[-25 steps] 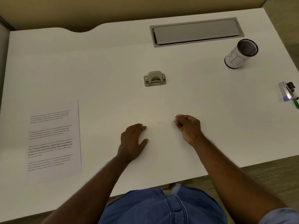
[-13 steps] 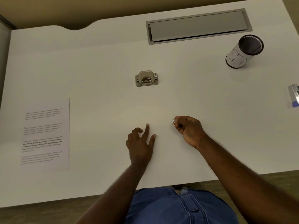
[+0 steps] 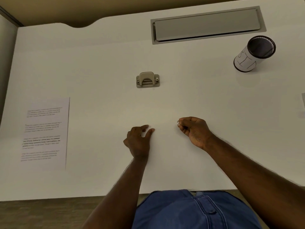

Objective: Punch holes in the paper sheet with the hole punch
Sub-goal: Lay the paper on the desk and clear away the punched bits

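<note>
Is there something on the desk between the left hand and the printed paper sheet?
Nothing visible. Only bare white desk lies between the left hand and the paper sheet. The hole punch sits farther back, off that path.

dim warm light, soft shadows, slight blur, wide-angle edge distortion

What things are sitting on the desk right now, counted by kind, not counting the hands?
Printed paper sheet: 1
Hole punch: 1
Mesh pen cup: 1
Partly cut-off item at the right edge, kind unclear: 1
Total: 4
</note>
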`<act>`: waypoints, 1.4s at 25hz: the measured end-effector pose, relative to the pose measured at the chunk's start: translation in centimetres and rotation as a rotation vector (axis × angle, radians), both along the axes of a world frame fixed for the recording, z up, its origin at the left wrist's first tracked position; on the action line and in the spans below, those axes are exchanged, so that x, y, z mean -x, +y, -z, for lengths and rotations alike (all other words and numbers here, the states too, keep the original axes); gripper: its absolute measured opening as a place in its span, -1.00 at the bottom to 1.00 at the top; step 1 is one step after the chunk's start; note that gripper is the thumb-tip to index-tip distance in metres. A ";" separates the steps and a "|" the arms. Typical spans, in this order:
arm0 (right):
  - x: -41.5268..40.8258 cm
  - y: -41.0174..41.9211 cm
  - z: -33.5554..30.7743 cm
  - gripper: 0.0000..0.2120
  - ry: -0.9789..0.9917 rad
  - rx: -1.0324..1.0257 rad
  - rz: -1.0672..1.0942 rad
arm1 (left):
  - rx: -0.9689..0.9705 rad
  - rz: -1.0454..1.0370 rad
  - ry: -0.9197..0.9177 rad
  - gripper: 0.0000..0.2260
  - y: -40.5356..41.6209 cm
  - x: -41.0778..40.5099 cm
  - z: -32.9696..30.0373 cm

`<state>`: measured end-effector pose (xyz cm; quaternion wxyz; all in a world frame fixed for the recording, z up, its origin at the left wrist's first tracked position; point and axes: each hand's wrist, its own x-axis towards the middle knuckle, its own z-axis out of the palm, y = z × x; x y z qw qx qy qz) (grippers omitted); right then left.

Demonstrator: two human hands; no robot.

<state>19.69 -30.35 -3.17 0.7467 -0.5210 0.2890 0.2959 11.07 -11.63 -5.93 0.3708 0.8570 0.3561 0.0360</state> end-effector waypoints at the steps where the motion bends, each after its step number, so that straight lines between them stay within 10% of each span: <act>1: 0.0 0.0 0.0 -0.85 -0.001 0.003 -0.009 | 0.008 -0.017 0.007 -0.85 -0.1 -0.3 -0.1; 22: 2.4 -0.6 0.0 -0.87 0.025 0.070 0.083 | -0.409 0.637 0.140 -0.82 2.6 -2.4 0.0; 30: 0.7 -2.5 -1.2 -0.87 -0.002 -0.041 0.363 | 0.404 0.011 -0.146 -0.91 6.3 -4.2 -3.6; 35: -2.9 -6.9 -2.5 -0.88 -0.050 -0.064 0.525 | 0.575 0.111 -0.154 -0.89 0.7 -8.1 -6.6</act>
